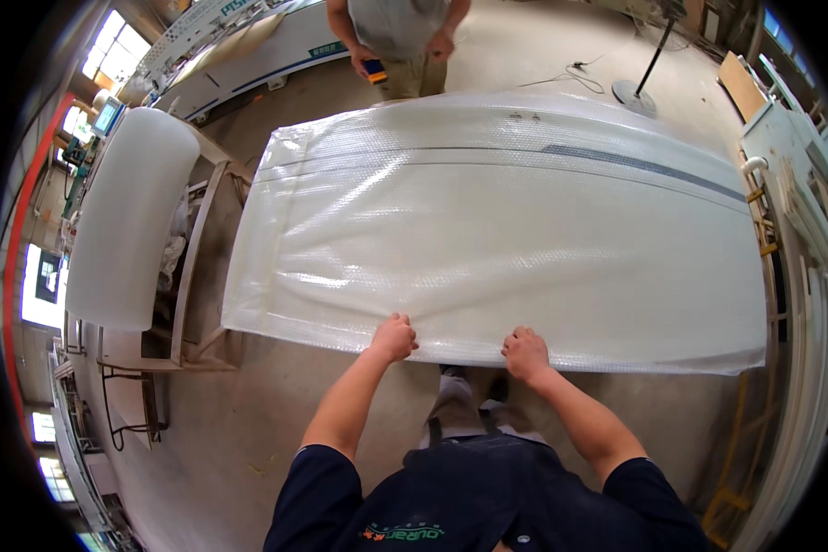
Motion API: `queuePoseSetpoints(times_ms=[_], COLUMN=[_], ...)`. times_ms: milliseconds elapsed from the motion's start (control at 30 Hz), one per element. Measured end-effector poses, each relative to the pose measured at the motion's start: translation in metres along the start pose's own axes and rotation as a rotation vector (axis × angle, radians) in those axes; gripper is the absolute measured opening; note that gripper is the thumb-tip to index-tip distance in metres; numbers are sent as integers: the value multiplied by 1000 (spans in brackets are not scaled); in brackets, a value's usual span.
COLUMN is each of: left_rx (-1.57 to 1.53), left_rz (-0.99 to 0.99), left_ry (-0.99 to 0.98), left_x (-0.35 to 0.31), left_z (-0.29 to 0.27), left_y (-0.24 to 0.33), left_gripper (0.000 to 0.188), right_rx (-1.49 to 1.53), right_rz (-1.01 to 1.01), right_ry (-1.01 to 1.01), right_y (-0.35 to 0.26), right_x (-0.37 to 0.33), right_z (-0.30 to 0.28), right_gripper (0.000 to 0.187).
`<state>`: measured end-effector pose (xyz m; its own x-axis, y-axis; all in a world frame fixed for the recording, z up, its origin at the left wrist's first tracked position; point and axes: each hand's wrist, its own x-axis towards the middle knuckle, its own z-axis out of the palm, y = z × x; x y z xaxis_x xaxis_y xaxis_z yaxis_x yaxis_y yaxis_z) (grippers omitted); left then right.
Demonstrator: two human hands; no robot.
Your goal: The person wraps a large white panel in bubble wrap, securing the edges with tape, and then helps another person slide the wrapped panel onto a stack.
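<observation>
A long pale panel lies flat in front of me, covered by clear bubble wrap (487, 239). A grey strip and thin dark lines show through the wrap along its far side. At the near edge, left of the middle, my left hand (396, 338) is closed on the bubble wrap, and creases spread from it. My right hand (525, 353) is also closed on the wrap, farther right along the same edge. Both sets of fingertips are partly hidden by the knuckles. Past the far edge stands another person (400, 37), holding a small orange and dark blue object (374, 72).
To the left, a big roll of white wrap (133, 221) rests on a wooden frame (197, 267). A long machine (257, 55) stands at the back left. A stand with a round base (633, 97) is at the back right. Boards (814, 221) lean along the right side.
</observation>
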<state>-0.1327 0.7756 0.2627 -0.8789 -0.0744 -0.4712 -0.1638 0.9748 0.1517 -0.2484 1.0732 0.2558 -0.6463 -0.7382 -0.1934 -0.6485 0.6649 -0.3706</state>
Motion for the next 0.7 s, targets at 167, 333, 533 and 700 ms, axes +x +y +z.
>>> queuePoseSetpoints(times_ms=[167, 333, 533, 700], left_rx=[-23, -12, 21, -18], left_rz=[-30, -53, -140, -212], left_ry=[49, 37, 70, 58], left_x=[1, -5, -11, -4], left_z=[8, 14, 7, 17], left_y=[2, -10, -26, -28], left_gripper=[23, 27, 37, 34], right_rx=[32, -24, -73, -46], right_rz=[209, 205, 265, 290], right_ry=[-143, -207, -219, -206], right_y=[5, -3, -1, -3], right_x=[15, 23, 25, 23], right_z=[6, 6, -2, 2], right_gripper=[21, 25, 25, 24])
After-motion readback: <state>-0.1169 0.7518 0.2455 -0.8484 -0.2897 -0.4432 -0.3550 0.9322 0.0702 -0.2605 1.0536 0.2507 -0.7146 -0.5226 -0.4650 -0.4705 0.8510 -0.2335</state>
